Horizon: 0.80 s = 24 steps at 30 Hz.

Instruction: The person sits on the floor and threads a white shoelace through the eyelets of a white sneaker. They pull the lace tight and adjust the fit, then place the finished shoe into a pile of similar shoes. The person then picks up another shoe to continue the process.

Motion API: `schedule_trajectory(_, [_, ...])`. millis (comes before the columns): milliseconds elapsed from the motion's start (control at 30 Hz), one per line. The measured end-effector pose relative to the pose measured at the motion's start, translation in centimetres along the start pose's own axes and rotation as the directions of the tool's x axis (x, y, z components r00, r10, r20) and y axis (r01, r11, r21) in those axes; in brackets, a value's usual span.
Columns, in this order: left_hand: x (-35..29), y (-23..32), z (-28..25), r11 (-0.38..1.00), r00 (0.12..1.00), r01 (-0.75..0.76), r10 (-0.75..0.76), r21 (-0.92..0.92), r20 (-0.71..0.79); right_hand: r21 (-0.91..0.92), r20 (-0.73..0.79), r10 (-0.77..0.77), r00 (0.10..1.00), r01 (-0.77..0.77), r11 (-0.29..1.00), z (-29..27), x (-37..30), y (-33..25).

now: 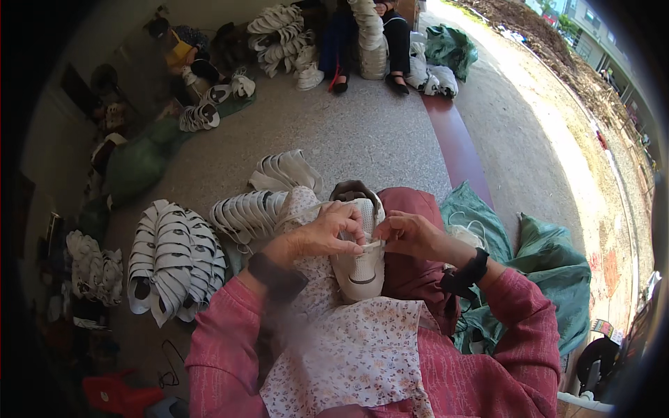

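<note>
The bumpy, cream shoe [359,270] on the lap [411,272] has a dark, curvy line at six o'clock. The left hand [352,240] at nine and right hand [387,235] at three pinch its middle, fingers nearly closed.

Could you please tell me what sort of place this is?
It looks like a small shoe workshop: stacks of pale shoe uppers stand on the floor, a pale shoe lies under the person's left hand and right hand, and another person in a yellow apron is near similar uppers.
</note>
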<state>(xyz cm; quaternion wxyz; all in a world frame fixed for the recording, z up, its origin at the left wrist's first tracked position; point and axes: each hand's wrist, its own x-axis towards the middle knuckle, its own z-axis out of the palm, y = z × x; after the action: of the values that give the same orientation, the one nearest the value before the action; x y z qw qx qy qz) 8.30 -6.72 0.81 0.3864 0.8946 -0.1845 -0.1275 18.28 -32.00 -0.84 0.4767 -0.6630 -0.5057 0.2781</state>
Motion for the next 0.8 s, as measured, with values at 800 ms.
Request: schedule_trajectory(800, [0.7,0.4,-1.5,0.94,0.963,-0.026,0.115,0.339,-0.245,-0.178,-0.051,-0.214,0.976,0.201,0.963,-0.9,1.0,1.3])
